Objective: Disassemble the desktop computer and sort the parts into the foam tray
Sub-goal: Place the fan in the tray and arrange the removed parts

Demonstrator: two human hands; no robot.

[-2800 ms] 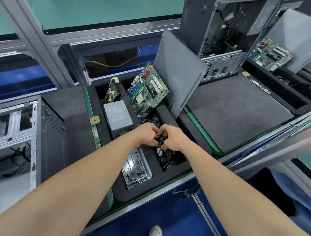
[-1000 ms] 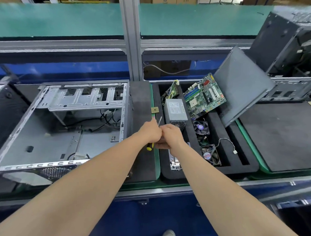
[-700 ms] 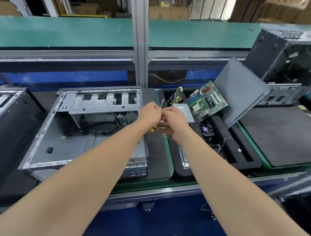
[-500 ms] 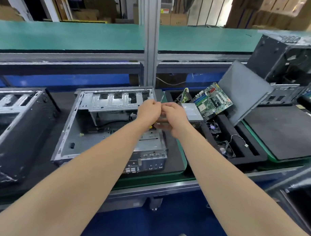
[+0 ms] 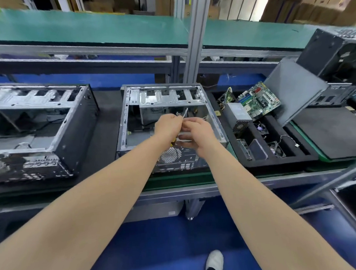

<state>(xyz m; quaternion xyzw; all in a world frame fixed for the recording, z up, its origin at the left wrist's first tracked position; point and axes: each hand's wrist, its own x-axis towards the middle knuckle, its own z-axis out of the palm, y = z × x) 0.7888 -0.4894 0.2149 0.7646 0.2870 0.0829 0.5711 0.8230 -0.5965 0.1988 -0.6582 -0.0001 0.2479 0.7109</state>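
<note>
Desktop case [image 5: 163,97] lies open side up at mid-counter. Its rear fan grille and port panel sit at the front edge of the counter [image 5: 195,189], drive cage along the far side. Inside: bare metal floor, a few loose wires, blurred.

Both hands are over the open top, between the left and right walls.
- Left hand [image 5: 167,127]: fingers wrapped round the screwdriver [image 5: 185,112], yellow handle end showing below the palm, shaft pointing up and away.
- Right hand [image 5: 198,134]: fingers curled, tips against the left hand at the base of the shaft. Can't tell whether they pinch anything.

Foam tray [image 5: 275,161] is just right of the case, with a narrow strip between them. Power supply [image 5: 238,114] and motherboard [image 5: 260,101] are at its far end, board tilted up. Fans [image 5: 276,149] are in the near pockets. Grey side panel [image 5: 294,90] leans over the tray's far right corner.

Second open case [image 5: 30,97] is toward the left end, a band of black mat between it and the first. Upright post [image 5: 196,53] rises behind the case's far edge.
</note>
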